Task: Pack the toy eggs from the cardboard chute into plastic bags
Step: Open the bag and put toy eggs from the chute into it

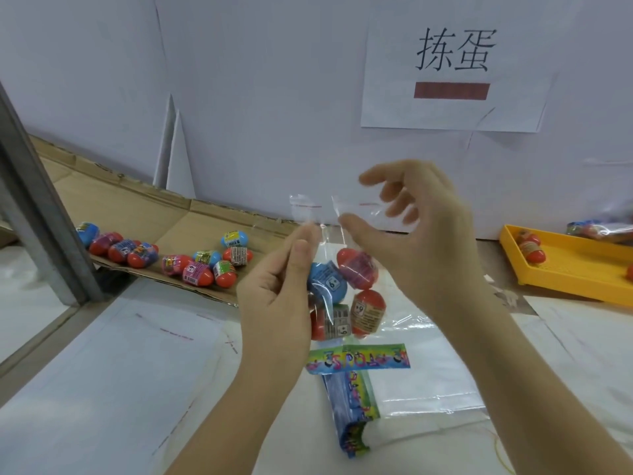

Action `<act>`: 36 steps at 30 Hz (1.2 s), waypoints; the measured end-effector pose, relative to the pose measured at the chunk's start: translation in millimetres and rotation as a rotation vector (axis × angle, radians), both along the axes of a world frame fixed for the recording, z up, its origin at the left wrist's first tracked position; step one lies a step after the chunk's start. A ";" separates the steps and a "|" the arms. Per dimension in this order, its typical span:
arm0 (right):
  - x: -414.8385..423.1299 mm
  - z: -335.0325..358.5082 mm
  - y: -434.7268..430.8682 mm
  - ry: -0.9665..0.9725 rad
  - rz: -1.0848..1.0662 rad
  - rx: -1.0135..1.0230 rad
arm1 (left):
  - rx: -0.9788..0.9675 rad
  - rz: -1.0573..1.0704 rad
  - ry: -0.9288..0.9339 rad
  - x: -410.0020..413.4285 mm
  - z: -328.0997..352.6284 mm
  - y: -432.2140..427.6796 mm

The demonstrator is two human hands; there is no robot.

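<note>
Clear plastic bag (303,209): one, held up between both hands above the table (120,371), mouth uppermost.
Bagged eggs (327,281): four inside it (one blue, three red), stacked two over two.
Left hand (274,289): thumb and forefinger pinch the bag's top edge; the other fingers are curled.
Right hand (424,234): fingers spread wide and loosely bent, thumb tip touching the film at the mouth.
Cardboard chute (154,207): one, on the left.
Loose eggs (195,272): about ten on the chute, in clusters of four and six.
Yellow tray (575,264): one, on the right.
Tray eggs (532,255): three visible.
Printed strips (358,359): two, flat on the table below the bag.
Paper sign (452,63): one, on the white wall (257,80).
</note>
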State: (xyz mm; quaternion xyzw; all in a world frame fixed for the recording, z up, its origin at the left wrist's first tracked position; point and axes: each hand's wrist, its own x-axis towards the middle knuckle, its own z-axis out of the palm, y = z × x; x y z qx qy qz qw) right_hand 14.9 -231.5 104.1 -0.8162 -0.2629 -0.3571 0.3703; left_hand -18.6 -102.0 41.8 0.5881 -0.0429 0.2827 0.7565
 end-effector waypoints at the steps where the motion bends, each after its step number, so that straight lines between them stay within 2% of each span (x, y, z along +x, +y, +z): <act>1: -2.8 -0.2 3.0 -0.173 -0.032 -0.090 | 0.025 0.014 -0.007 -0.2 -0.2 -0.2; 3: -3.7 -3.5 8.9 -0.374 -0.142 -0.253 | 0.088 0.043 -0.032 -0.8 -0.2 -1.7; 4: -3.5 -5.5 11.3 -0.386 -0.180 -0.290 | 0.112 0.049 -0.037 -1.1 -0.9 -3.0; 8: -3.1 -8.3 11.7 -0.316 -0.126 -0.316 | 0.260 0.046 -0.090 -2.3 -6.1 -5.5; 11: -1.4 -6.8 7.7 -0.371 -0.136 -0.329 | 0.446 0.120 -0.132 0.5 -9.9 -1.1; 15: -0.8 -7.2 7.3 -0.403 -0.176 -0.339 | 0.592 0.164 -0.158 3.6 -12.4 5.7; 24: 5.6 -9.8 -1.1 -0.313 -0.177 -0.316 | 0.728 0.161 -0.146 1.6 -14.3 5.0; 29: 17.9 -8.6 -18.0 -0.219 -0.134 -0.197 | 0.570 0.102 -0.090 -1.2 -13.2 1.3; 33: 43.1 -10.1 -69.3 -0.035 -0.319 0.144 | 0.320 0.104 -0.040 2.3 -7.5 4.3; 34: 49.4 -16.6 -83.3 0.067 -0.400 0.115 | 0.248 0.095 -0.018 4.3 -6.8 5.2; 35: 54.8 -26.6 -96.0 0.238 -0.477 -0.007 | 0.191 0.098 0.009 6.4 -7.4 6.6; 36: 59.4 -38.7 -106.0 0.451 -0.552 -0.213 | 0.156 0.115 0.034 8.3 -8.6 8.2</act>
